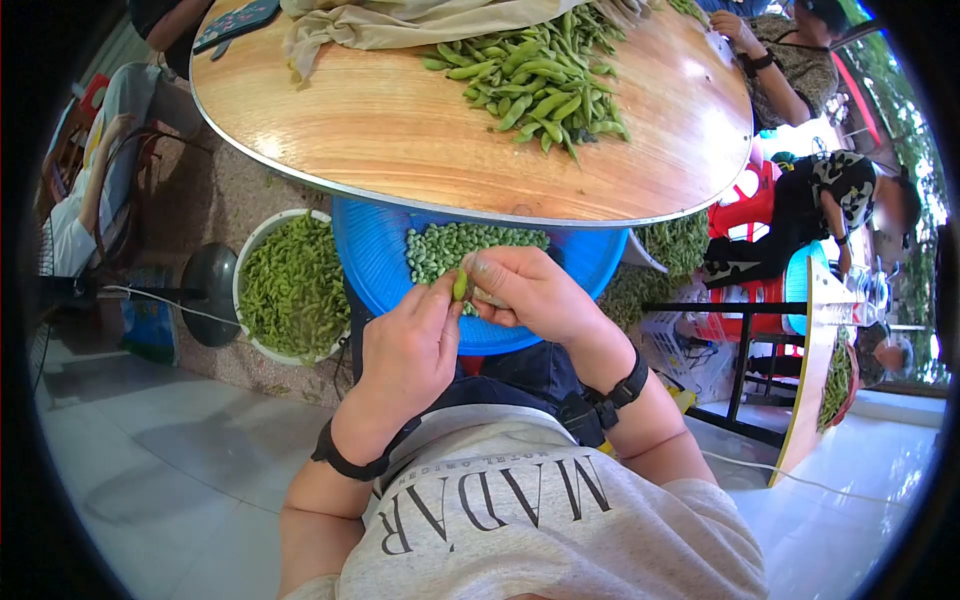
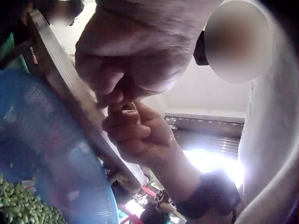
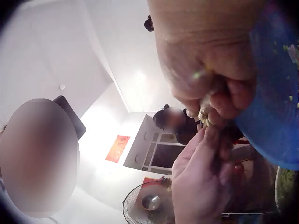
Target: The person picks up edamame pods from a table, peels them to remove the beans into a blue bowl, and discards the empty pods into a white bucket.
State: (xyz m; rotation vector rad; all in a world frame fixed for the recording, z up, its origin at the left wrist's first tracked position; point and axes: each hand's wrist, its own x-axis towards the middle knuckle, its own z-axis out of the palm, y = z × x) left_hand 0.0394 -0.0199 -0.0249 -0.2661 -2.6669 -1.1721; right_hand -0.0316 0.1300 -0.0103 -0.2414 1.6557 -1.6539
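Observation:
Both hands meet above the blue basket [image 1: 365, 265] in the head view. A green pod [image 1: 460, 285] is pinched between the fingertips of the left hand [image 1: 410, 350]. The right hand [image 1: 535, 295] has its fingers curled at the pod's other side, with something pale under them, too hidden to name. Shelled green beans [image 1: 450, 248] lie in the basket below. In the left wrist view the left hand [image 2: 140, 51] covers most of the pod, and the right hand [image 2: 140, 135] touches it. The right wrist view shows the right hand [image 3: 210, 60] against the left fingertips.
A round wooden table [image 1: 350, 110] stands in front, bearing a heap of pods [image 1: 545, 85] and a cloth [image 1: 400, 28]. Left of the basket is a white-rimmed tub [image 1: 295, 290] full of pods. A fan [image 3: 150, 202] stands at the left side. Other people sit around.

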